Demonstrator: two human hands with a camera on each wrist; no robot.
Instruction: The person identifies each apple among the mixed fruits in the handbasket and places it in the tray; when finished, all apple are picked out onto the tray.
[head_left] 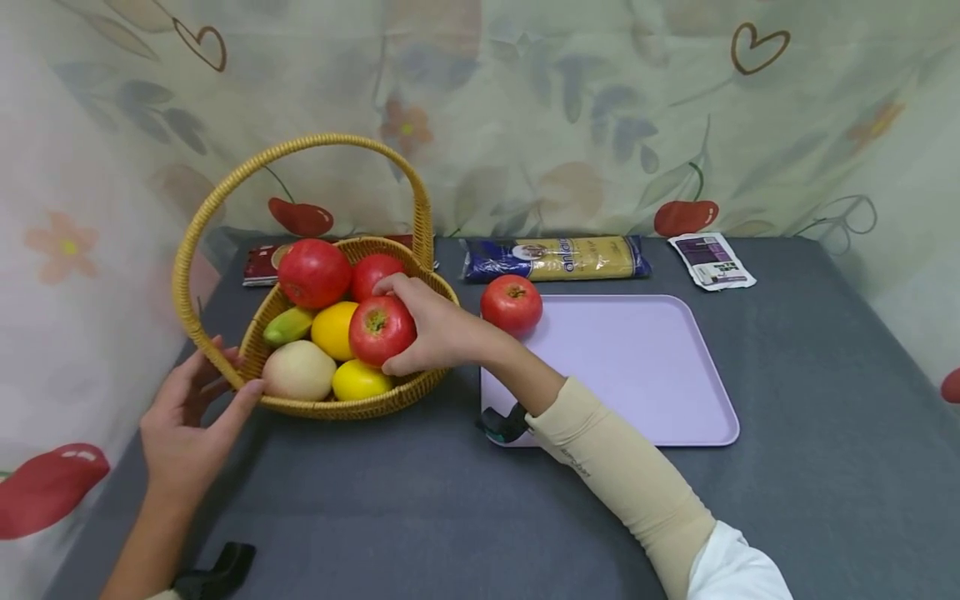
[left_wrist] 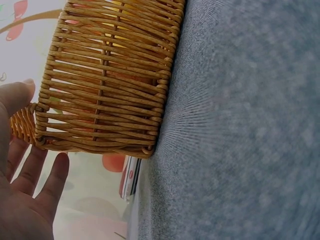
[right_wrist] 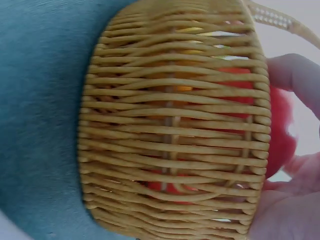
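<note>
A wicker basket [head_left: 390, 407] with a tall arched handle stands at the left, holding several fruits. My left hand [head_left: 183, 417] holds its left side, thumb and fingers either side of the handle's base; the left wrist view shows the fingers [left_wrist: 37, 172] there. Inside the basket's right side, my right hand [head_left: 435, 329] grips a red pomegranate [head_left: 378, 332], thumb in front and fingers behind. Around it lie another pomegranate [head_left: 313, 273], a red fruit [head_left: 375, 273] behind, two yellow fruits, one a lemon [head_left: 362, 382], a pale peach [head_left: 298, 372] and a green fruit [head_left: 288, 326].
A lilac tray [head_left: 622, 367] lies right of the basket, with a separate pomegranate [head_left: 512, 305] at its back left corner. Behind it are a long pasta packet [head_left: 558, 258] and a small white-and-purple sachet [head_left: 711, 262]. A dark red packet [head_left: 261, 265] sits behind the basket.
</note>
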